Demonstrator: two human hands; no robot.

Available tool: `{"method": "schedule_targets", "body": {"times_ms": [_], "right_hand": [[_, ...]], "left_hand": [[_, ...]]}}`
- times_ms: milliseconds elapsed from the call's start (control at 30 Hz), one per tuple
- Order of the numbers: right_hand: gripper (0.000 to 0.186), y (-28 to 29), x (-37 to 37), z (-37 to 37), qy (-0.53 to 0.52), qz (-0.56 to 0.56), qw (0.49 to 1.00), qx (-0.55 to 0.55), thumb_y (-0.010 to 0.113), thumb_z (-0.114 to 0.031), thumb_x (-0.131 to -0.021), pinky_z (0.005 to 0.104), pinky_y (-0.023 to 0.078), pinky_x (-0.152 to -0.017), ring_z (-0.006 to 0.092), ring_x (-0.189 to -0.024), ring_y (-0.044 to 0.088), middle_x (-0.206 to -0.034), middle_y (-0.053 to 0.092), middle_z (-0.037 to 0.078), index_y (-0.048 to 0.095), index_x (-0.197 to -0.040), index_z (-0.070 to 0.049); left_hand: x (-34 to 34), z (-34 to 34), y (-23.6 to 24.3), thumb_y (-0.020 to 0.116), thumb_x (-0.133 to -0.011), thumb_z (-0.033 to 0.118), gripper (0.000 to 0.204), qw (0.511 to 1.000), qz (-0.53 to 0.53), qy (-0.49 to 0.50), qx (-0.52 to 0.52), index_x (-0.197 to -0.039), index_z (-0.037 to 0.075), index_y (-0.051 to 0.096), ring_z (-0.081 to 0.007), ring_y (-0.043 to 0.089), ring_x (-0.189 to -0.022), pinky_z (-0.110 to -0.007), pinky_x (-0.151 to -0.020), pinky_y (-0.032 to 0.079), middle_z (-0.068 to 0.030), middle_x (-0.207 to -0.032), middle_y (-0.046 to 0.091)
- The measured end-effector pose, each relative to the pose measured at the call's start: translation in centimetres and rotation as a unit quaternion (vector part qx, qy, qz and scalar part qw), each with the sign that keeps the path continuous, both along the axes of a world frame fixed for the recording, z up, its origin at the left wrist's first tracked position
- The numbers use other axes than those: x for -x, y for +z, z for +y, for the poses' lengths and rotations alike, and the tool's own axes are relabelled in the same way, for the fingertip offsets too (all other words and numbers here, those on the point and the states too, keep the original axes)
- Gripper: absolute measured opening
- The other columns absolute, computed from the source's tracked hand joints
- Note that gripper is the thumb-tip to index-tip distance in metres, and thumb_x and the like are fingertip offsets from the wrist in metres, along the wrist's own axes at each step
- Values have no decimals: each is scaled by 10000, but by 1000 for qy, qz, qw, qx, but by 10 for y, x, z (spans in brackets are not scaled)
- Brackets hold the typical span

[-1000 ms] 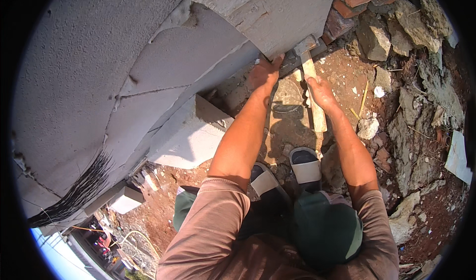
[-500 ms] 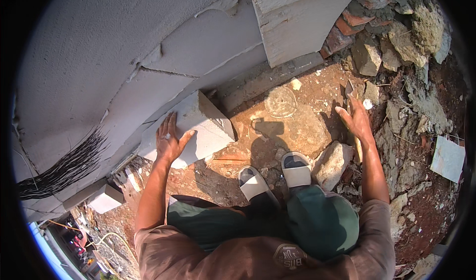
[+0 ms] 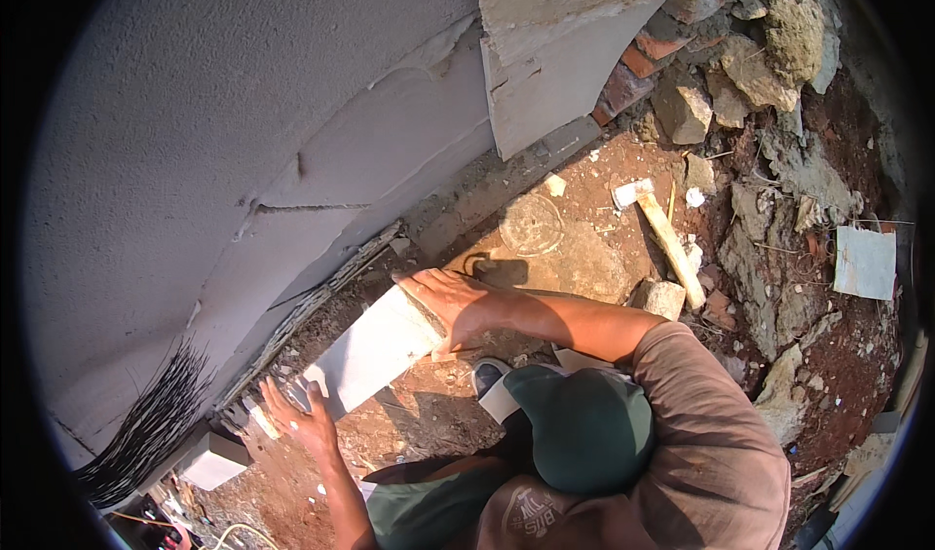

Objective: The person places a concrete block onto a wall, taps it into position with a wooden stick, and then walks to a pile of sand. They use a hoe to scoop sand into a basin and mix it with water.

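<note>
Beside the wall (image 3: 390,160), the left hand (image 3: 307,420) spreads wide, its contact unclear; the pale block (image 3: 375,348), between both hands, could slip if its left end lacks support; the right hand (image 3: 460,304) clasps its right end

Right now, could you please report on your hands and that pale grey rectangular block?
Right hand against right end of block; left hand open at its left end. Can't tell if lifted. Wooden-handled hammer lying right of it, out of the way.
</note>
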State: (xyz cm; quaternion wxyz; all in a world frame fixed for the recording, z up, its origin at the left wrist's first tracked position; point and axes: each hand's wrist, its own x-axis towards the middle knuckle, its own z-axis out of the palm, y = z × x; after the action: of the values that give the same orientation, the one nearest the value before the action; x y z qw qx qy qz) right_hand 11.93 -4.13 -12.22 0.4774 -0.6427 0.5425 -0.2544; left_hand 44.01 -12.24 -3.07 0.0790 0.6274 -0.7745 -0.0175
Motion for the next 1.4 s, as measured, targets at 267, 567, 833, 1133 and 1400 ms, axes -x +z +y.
{"method": "schedule_targets", "body": {"times_ms": [267,567,833,1133,1400], "right_hand": [[975,-40,70,46,-41,131,988,75,781,-426,-649,494,233,-1078,373,-1297,313,-1419,307,203,301,-1393,-18],[431,-49,232,230,-478,336,769,-260,563,-368,-878,467,442,-809,408,-972,565,-1068,584,264,558,-1082,12],[360,39,216,275,-450,298,771,-337,533,-328,-907,461,471,-768,385,-887,617,-948,631,252,577,-1022,10],[1075,-18,56,108,-102,28,994,21,723,-500,-722,429,313,-1047,400,-1270,360,-1376,334,298,126,-1424,53],[1191,-45,-24,65,-183,-226,955,-52,789,-478,-664,380,322,-1050,375,-1273,363,-1382,314,300,51,-1428,61]], "left_hand": [[-74,-2,-40,422,-954,464,661,924,247,208,-204,-1317,-88,401,-273,449,-1223,-337,-1020,338,-207,-1315,478],[-96,-13,-56,433,-944,491,639,820,450,255,-245,-1276,-54,461,-242,543,-1087,-338,-940,418,-172,-1213,541],[-91,-16,-51,414,-935,538,666,776,488,265,-297,-1259,-42,472,-248,574,-1052,-347,-912,453,-157,-1175,567],[-65,-22,-55,359,-947,543,674,767,487,267,-321,-1302,-23,443,-284,533,-1139,-390,-983,409,-165,-1245,543],[-33,3,-24,385,-919,552,672,729,537,267,-329,-1281,-11,454,-275,516,-1129,-380,-964,401,-150,-1233,535]]}}
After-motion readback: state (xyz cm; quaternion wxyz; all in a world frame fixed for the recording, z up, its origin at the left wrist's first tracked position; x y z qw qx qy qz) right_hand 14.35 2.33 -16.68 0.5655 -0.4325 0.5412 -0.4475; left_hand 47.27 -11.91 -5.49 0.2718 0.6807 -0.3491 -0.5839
